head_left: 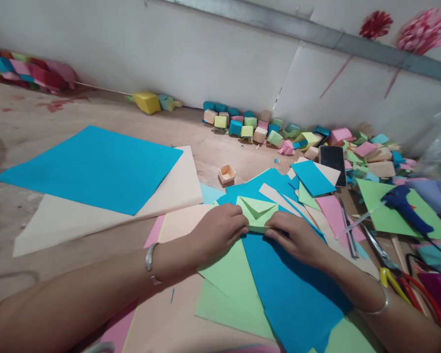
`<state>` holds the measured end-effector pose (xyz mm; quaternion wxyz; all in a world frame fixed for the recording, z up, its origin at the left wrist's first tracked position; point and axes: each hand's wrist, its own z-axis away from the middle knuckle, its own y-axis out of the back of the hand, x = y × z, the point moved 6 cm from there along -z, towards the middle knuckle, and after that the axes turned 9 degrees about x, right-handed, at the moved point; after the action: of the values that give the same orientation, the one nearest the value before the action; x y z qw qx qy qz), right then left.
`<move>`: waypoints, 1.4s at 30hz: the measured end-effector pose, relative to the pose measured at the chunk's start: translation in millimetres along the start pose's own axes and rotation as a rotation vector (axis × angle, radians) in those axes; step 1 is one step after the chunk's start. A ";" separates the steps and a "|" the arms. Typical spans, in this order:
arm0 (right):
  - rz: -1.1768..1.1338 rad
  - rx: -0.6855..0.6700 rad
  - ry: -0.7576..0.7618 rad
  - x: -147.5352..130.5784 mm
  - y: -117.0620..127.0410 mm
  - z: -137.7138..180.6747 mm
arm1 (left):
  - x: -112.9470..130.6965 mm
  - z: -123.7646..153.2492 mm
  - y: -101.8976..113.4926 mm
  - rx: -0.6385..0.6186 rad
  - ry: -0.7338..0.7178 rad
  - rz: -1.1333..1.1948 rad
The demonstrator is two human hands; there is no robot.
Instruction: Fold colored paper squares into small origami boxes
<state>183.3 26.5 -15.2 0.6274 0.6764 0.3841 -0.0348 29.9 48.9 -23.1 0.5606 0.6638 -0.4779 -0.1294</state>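
A light green folded paper piece [256, 212] lies over overlapping blue [282, 284] and green [230, 289] sheets in the middle. My left hand [216, 233] pinches its left side with fingers closed. My right hand [296, 235] pinches its right side, fingers pressed on the lower edge. Both wrists wear thin bangles.
A large blue sheet [95, 166] rests on a cream sheet [169, 189] at the left. A small orange paper box [227, 173] sits ahead. Several folded paper cubes [242, 125] line the wall. A phone [332, 162], blue glue gun [404, 203] and scissors [393, 274] lie at the right.
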 end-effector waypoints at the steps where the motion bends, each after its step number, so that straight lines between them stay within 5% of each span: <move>1: 0.001 0.017 -0.034 2.1 0.1 -0.2 | -1.5 -1.0 -0.2 -0.003 0.029 0.021; 6: 0.028 0.165 -0.090 4.0 4.9 2.3 | -4.6 -2.0 1.0 0.012 0.108 0.086; 10: 0.144 0.304 0.177 -13.9 14.5 4.6 | -3.7 -0.3 5.2 0.068 0.076 0.146; 13: 0.147 0.231 0.297 -18.3 10.4 5.2 | -2.8 0.5 8.5 0.077 0.041 0.140; 18: 0.004 0.157 0.149 -6.0 3.5 2.4 | -7.4 -1.4 9.4 0.024 0.161 0.106; 27: -0.025 0.329 -0.154 5.2 -0.7 2.7 | -7.7 -7.3 3.5 -0.016 0.269 0.003; 34: 0.151 0.331 -0.089 9.9 -4.0 2.6 | -6.8 -6.3 3.7 -0.007 0.266 -0.078; 42: 0.095 0.365 0.087 -8.6 6.3 2.3 | -9.0 -4.7 5.9 0.006 0.246 0.012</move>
<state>181.9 21.0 -5.9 0.4783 0.7972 0.3657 -0.0447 25.8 59.4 -19.6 0.6136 0.6735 -0.4100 -0.0421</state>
